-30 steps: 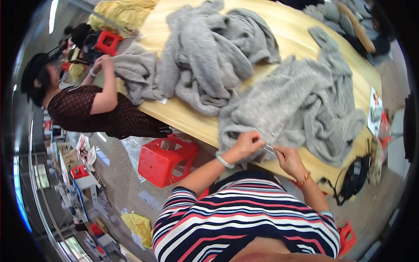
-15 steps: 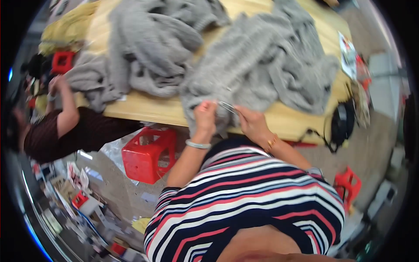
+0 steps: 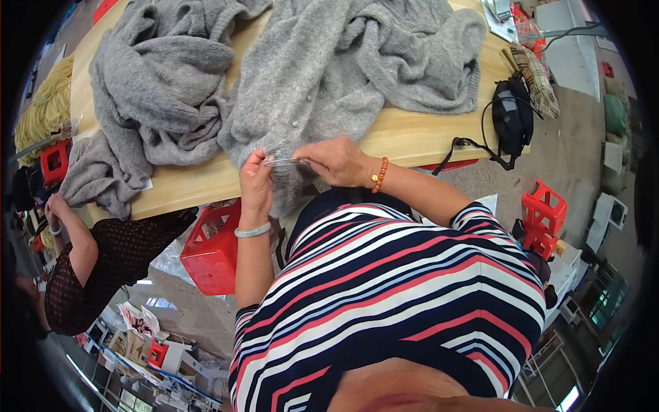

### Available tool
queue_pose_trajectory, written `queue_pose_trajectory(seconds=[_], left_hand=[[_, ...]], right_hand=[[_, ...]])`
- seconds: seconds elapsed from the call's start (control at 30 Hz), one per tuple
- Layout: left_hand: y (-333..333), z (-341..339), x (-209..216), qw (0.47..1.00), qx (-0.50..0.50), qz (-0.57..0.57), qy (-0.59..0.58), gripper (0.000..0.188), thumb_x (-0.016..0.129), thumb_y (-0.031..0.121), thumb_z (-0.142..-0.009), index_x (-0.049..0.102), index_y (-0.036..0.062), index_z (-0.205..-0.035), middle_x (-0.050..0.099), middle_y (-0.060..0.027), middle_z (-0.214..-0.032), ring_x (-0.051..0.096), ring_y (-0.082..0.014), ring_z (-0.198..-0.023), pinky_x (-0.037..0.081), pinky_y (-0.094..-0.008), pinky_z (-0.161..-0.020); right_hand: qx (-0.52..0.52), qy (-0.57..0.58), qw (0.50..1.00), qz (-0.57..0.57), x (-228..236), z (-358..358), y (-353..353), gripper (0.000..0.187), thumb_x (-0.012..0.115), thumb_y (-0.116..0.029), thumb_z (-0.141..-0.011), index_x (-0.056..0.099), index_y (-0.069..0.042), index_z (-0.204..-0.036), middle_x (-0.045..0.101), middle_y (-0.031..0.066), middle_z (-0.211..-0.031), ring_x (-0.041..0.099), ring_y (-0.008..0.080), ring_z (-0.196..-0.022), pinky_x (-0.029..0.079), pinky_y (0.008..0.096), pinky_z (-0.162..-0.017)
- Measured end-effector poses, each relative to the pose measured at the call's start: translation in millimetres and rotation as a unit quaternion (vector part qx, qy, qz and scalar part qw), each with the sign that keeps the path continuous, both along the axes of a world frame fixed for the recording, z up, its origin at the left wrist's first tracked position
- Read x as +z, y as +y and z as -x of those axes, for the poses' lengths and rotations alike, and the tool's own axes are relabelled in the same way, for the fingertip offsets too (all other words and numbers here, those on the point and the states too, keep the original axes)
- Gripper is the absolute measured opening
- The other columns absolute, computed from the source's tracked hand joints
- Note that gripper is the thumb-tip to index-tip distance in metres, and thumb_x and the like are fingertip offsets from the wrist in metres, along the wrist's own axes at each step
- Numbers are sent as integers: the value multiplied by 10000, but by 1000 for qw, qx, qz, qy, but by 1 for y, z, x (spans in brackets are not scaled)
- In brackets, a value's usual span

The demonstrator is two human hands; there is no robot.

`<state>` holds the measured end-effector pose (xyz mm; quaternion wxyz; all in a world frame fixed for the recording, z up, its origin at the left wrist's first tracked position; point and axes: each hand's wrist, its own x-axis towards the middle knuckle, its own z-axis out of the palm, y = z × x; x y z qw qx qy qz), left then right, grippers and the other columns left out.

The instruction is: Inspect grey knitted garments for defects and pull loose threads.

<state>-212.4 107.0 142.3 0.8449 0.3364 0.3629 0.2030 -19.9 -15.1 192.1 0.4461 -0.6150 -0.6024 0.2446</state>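
A grey knitted cardigan (image 3: pixel 288 82) with shiny round buttons (image 3: pixel 295 124) lies spread on the wooden table (image 3: pixel 419 137), its lower end hanging over the near edge. My left hand (image 3: pixel 255 184) is closed, thumb and finger pinching the knit beside a button at that edge. Held in my right hand (image 3: pixel 338 161) is a slim silvery metal tool (image 3: pixel 283 163), like tweezers; its exact kind is hard to make out. Its tip lies at my left fingertips, just below the button. My right fingers are closed round its other end.
Another grey knit (image 3: pixel 165 82) lies heaped on the left, with a co-worker's hands (image 3: pixel 56 206) at its end. A black bag (image 3: pixel 511 117) with a strap lies at the table's right. Red stools (image 3: pixel 213 254) stand below the table and at the right (image 3: pixel 542 213).
The view has shifted, so the table and knits appear further left and higher. My hands stay at the cardigan's edge; the tool's tip is now against my left fingertips.
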Motion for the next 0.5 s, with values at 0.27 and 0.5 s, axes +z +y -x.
queue_pose_trajectory(seconds=[0.27, 0.5], left_hand=[[35, 31, 25, 999, 9, -19, 33, 377, 485, 58, -896, 491, -7, -1267, 594, -106, -1170, 569, -187, -1071, 432, -326, -975], [46, 34, 48, 998, -6, -37, 53, 403, 499, 57, -869, 486, -2, -1268, 578, -104, -1187, 562, -190, -1073, 440, -315, -948]], right_hand=[[-91, 225, 934, 263, -63, -20, 8, 141, 664, -102, -883, 609, -36, -996, 681, 36, -878, 656, 109, -826, 512, 278, -691], [96, 292, 937, 167, -71, 5, 68, 291, 725, -203, -856, 649, 11, -1037, 623, -2, -871, 487, 49, -796, 431, 241, -708]])
